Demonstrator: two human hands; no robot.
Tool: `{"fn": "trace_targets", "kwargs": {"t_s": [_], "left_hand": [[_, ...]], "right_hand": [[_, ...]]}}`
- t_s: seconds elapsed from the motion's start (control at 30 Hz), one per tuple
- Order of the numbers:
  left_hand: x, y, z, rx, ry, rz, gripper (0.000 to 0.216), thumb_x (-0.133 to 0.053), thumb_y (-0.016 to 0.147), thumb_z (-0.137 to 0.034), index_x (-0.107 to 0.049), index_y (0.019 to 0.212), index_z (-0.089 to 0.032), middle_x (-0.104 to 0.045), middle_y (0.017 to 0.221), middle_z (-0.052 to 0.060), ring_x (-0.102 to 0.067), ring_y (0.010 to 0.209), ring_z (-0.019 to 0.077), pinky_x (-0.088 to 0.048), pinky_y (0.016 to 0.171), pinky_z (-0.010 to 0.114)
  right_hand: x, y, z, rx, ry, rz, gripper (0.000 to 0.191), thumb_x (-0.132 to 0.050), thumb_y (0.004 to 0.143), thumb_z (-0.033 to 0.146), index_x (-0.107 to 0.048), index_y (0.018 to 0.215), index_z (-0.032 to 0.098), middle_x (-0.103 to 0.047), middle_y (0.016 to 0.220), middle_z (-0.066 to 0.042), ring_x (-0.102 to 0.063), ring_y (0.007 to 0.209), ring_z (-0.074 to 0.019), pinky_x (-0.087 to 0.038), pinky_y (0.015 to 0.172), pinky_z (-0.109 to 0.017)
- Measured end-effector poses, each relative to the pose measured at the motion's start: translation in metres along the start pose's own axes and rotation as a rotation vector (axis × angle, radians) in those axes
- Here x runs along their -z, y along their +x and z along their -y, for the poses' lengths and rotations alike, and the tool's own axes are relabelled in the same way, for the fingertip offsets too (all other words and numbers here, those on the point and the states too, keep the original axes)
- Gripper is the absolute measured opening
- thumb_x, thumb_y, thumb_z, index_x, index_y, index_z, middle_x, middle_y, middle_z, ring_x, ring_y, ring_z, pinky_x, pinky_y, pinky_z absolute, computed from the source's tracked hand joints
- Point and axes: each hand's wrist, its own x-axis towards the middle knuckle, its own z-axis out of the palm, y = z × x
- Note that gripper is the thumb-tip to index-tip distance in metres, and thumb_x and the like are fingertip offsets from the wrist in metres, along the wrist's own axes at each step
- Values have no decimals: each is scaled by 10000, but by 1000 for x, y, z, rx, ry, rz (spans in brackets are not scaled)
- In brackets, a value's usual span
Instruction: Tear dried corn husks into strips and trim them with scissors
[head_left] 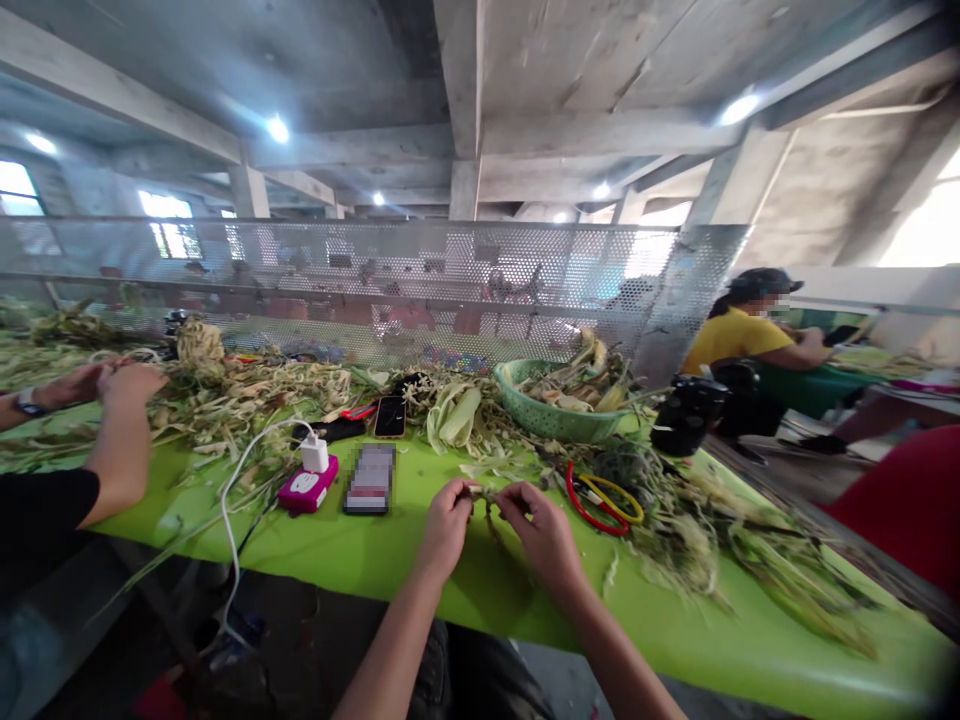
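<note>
My left hand [448, 525] and my right hand [541, 528] meet over the lime-green table [420, 565], near its front edge. Both have their fingers pinched on a small pale piece of corn husk [484, 492] held between them. Dry husks and stalks [675, 520] lie just to the right of my right hand. An unhusked corn cob [459, 415] lies a little beyond my hands.
A green basket [555, 415] of husks stands behind. Red and yellow rings [604, 498], two phones [371, 478], a pink box with a white charger [309, 485] lie near. A co-worker's hands [112, 385] work at left. A perforated metal screen [375, 290] backs the table.
</note>
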Motion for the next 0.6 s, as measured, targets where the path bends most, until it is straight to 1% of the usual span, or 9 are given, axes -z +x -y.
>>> {"fn": "trace_targets", "kwargs": {"t_s": [0.07,0.13,0.23,0.33,0.4,0.43,0.5,0.6], "left_hand": [[-1,0,1,-14,-23,45,218,-449,834,-289,-628,907,-189,-562,745,4,-494,694,146,-397,655,229],[-2,1,2,-53,-24,80,229,-469,842,-339,-630,854,-177,-578,803,25,-515,757,160,-412,703,244],[-3,2,3,-131,22,82,227,-498,843,-357,-622,811,-170,-589,858,46,-534,837,181,-418,797,273],[-3,1,1,-178,29,44,212,-499,855,-350,-618,884,-177,-613,934,60,-550,905,192,-414,860,289],[-3,0,0,-183,17,41,212,-496,861,-353,-615,926,-190,-630,966,63,-562,930,194,-414,872,289],[-3,-1,-1,-176,6,57,214,-490,866,-354,-614,938,-195,-637,953,60,-572,915,192,-419,858,285],[-4,-2,-2,-150,-22,114,219,-479,874,-356,-612,949,-199,-642,873,46,-585,823,181,-437,788,272],[-4,-4,-3,-108,-31,175,222,-486,871,-365,-614,917,-189,-596,734,13,-541,679,156,-420,659,242]], "right_hand": [[0,0,-1,9,15,1,219,-509,860,375,-570,758,191,-599,680,-26,-520,640,-172,-420,597,-262],[0,0,-2,24,30,2,216,-514,859,375,-576,763,192,-604,693,-25,-526,649,-172,-423,608,-264],[-1,0,-5,34,57,9,210,-538,851,382,-587,768,195,-609,718,-21,-538,665,-171,-427,623,-262],[-1,0,-6,-28,147,25,233,-561,834,422,-606,819,194,-608,726,-16,-538,648,-163,-428,594,-254],[-1,2,-7,-102,254,54,295,-545,831,471,-615,872,187,-618,755,-24,-541,641,-162,-437,577,-255],[-1,3,-7,-136,304,76,329,-531,831,495,-616,892,184,-623,772,-29,-545,646,-163,-443,575,-258],[0,4,-7,-177,379,116,371,-522,823,528,-620,897,177,-627,793,-39,-548,661,-168,-443,571,-260],[2,6,-7,-208,468,94,361,-601,770,528,-610,836,173,-594,729,-23,-517,631,-156,-414,548,-249]]}}
